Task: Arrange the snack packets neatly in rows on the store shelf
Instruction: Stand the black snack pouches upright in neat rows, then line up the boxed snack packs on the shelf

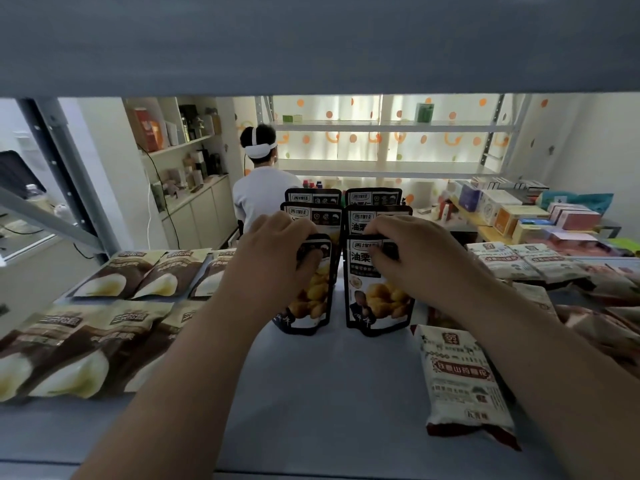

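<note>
My left hand (277, 244) curls over the top edge of the left front pouch (313, 296), a dark glossy stand-up plastic bag printed with yellow nuts, my thumb on its face. My right hand (412, 252) pinches the top of the right front pouch (379, 296), its twin, just beside it. Both stand upright near the middle of the grey-blue flat shelf board (311, 393). Toward twelve o'clock, the back pouches (377, 216) of the same kind stand in two more pairs, so I have two columns, each three deep. I judge this block nearly finished: the front pair only needs squaring up and letting go. At nine o'clock the brown-and-cream flat packets (86, 348) lie overlapping in two rows, which look tidy enough. The right side is what is left, I think. At four o'clock a white flat packet with a red label (460, 375) lies alone and slanted, and between two and three o'clock the cream printed packets (519, 263) sit in a loose heap, not in rows. By my reckoning, about half is done.
</note>
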Available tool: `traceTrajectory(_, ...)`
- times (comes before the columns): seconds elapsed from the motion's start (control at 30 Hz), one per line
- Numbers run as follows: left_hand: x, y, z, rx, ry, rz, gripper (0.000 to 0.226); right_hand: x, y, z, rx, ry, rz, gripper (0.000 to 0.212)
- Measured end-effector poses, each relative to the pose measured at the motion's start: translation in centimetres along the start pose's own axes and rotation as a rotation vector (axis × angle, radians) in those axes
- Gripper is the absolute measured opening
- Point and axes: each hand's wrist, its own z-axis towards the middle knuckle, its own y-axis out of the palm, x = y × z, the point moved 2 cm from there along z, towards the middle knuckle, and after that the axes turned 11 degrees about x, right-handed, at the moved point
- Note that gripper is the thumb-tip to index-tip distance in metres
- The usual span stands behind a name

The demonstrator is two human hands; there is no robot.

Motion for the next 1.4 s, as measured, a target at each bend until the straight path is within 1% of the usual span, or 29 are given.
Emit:
traceTrajectory(0.07,0.2,-0.2,-0.3,0.027,0.01,0.041,0.032,0.0,0.2,-0.3,-0.012,-0.002,-0.056,0.029)
traceTrajectory(0.17,0.6,-0.8,-0.8,0.074,0.035,0.081,0.042,0.1,0.2,-1.0,-0.03,-0.011,-0.129,0.044)
traceTrajectory(0.27,2.4,-1.7,-1.9,0.129,0.119,0.082,0.05,-0.2,-0.3,-2.2,-0.031,-0.007,-0.204,0.058)
traceTrajectory(0.3,3.1,-2.0,-2.3,0.142,0.165,0.057,0.051,-0.3,-0.5,-2.8,-0.017,0.013,-0.219,0.06)
traceTrajectory(0.37,4.7,-2.2,-3.4,0.141,0.23,-0.006,0.051,-0.6,-1.3,-4.6,0.068,0.054,-0.201,0.058)
traceTrajectory(0.43,6.1,-1.9,-4.6,0.073,0.253,-0.053,0.051,-1.1,-2.0,-6.8,0.158,0.117,-0.145,0.053)
traceTrajectory(0.53,8.3,-1.2,-6.5,-0.11,0.253,-0.137,0.055,-0.9,-2.2,-10.8,0.195,0.198,-0.16,0.048)
traceTrajectory(0.63,10.1,-0.2,-8.2,-0.211,0.262,-0.202,0.054,-0.1,-2.3,-14.6,0.179,0.27,-0.191,0.044)
traceTrajectory(0.73,11.7,1.3,-9.8,-0.274,0.271,-0.27,0.051,1.4,-3.1,-17.9,0.134,0.342,-0.21,0.038)
traceTrajectory(0.83,13.4,2.4,-10.5,-0.319,0.268,-0.27,0.053,3.3,-4.6,-19.9,0.094,0.4,-0.233,0.04)
traceTrajectory(0.97,16.1,3.1,-10.4,-0.386,0.192,-0.244,0.059,6.3,-6.3,-21.0,0.008,0.417,-0.261,0.047)
traceTrajectory(1.03,17.6,3.5,-10.2,-0.426,0.11,-0.21,0.065,7.6,-6.7,-20.9,-0.073,0.39,-0.255,0.05)
traceTrajectory(1.1,19.0,3.9,-10.0,-0.431,0.02,-0.168,0.066,8.5,-7.4,-20.6,-0.166,0.351,-0.225,0.052)
traceTrajectory(1.17,20.3,4.1,-9.9,-0.392,-0.065,-0.155,0.061,9.5,-8.1,-20.2,-0.234,0.287,-0.204,0.05)
traceTrajectory(1.27,21.9,4.1,-9.8,-0.351,-0.22,-0.134,0.044,10.9,-8.8,-19.5,-0.277,0.175,-0.19,0.044)
traceTrajectory(1.33,22.7,3.9,-9.8,-0.333,-0.294,-0.096,0.037,11.7,-8.8,-19.2,-0.326,0.147,-0.176,0.048)
traceTrajectory(1.4,23.2,3.7,-10.0,-0.311,-0.347,-0.067,0.034,12.2,-8.8,-19.0,-0.338,0.131,-0.164,0.052)
